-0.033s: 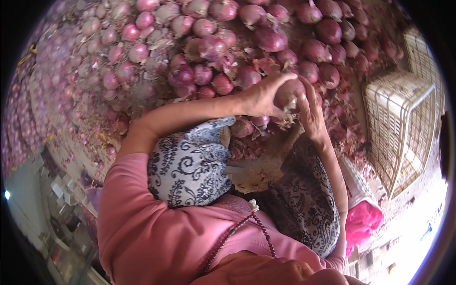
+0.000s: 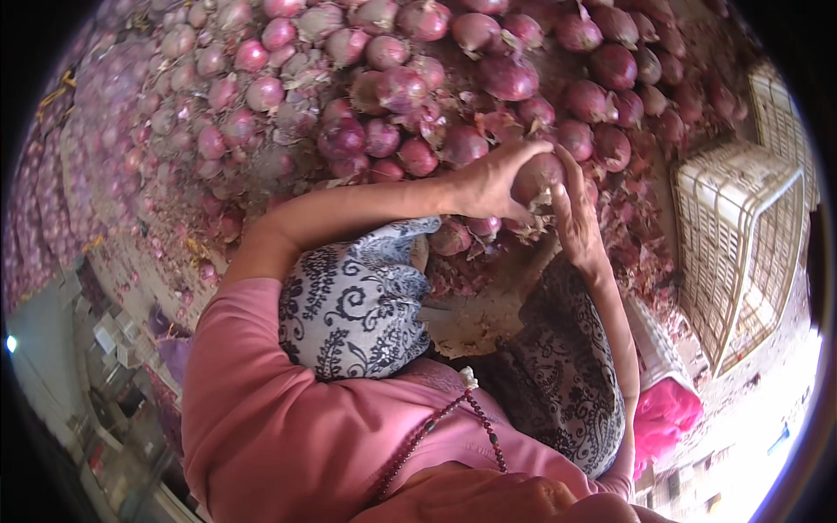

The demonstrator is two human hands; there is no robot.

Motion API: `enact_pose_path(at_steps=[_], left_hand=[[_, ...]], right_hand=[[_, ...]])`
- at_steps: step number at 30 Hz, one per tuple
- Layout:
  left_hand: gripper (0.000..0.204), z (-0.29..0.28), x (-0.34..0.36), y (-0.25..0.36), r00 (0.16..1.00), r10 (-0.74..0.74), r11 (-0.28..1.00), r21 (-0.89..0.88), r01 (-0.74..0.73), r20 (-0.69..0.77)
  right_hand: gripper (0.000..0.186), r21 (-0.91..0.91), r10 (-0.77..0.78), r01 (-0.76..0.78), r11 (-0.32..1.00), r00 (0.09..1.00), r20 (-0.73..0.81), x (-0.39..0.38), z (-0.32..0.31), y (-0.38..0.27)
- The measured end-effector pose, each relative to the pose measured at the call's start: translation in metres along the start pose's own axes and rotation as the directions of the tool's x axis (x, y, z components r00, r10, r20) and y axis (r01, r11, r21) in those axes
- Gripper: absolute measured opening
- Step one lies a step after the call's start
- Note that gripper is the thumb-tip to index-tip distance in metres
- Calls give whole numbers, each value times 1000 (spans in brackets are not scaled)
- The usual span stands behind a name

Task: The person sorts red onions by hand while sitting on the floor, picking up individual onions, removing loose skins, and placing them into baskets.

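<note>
Clamping a red onion (image 2: pixel 538 177) between left hand (image 2: pixel 491 180) and right hand (image 2: pixel 577 228), close over the near edge of the onion heap (image 2: pixel 401 87); probably at the step of handling one bulb, likely calling for firm support on one side while freeing the other to work at the skin

The onions (image 2: pixel 508 78) look smooth and glossy, the loose skins (image 2: pixel 636 220) papery, the crate (image 2: pixel 711 196) plastic, the shirt (image 2: pixel 257 383) matt cloth
</note>
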State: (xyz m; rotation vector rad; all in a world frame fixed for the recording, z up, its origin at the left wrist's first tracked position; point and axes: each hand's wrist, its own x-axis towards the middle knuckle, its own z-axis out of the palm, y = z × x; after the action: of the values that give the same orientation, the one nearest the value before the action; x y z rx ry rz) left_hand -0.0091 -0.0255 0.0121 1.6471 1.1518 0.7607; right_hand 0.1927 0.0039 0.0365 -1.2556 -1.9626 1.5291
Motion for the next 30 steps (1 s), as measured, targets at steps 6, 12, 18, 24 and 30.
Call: enact_pose_path(at_steps=[6, 12, 18, 24, 30], left_hand=[[93, -9, -18, -7, 999, -36, 999, 9, 35, 39], [70, -84, -18, -60, 970, -54, 564, 794, 226, -237], [70, -117, -37, -111, 925, -246, 574, 726, 379, -288], [80, -100, -13, -113, 944, -307, 925, 197, 325, -117], [74, -203, 41, -151, 881, -285, 420, 777, 468, -377]], right_hand=[[66, 785, 343, -362, 503, 917, 202, 0, 14, 13], [53, 960, 471, -258, 107, 864, 180, 0, -1, 51], [66, 943, 243, -256, 213, 949, 203, 7, -2, 36], [53, 805, 380, -388, 449, 898, 221, 4, 14, 31], [48, 838, 430, -367, 403, 885, 181, -2, 6, 50]])
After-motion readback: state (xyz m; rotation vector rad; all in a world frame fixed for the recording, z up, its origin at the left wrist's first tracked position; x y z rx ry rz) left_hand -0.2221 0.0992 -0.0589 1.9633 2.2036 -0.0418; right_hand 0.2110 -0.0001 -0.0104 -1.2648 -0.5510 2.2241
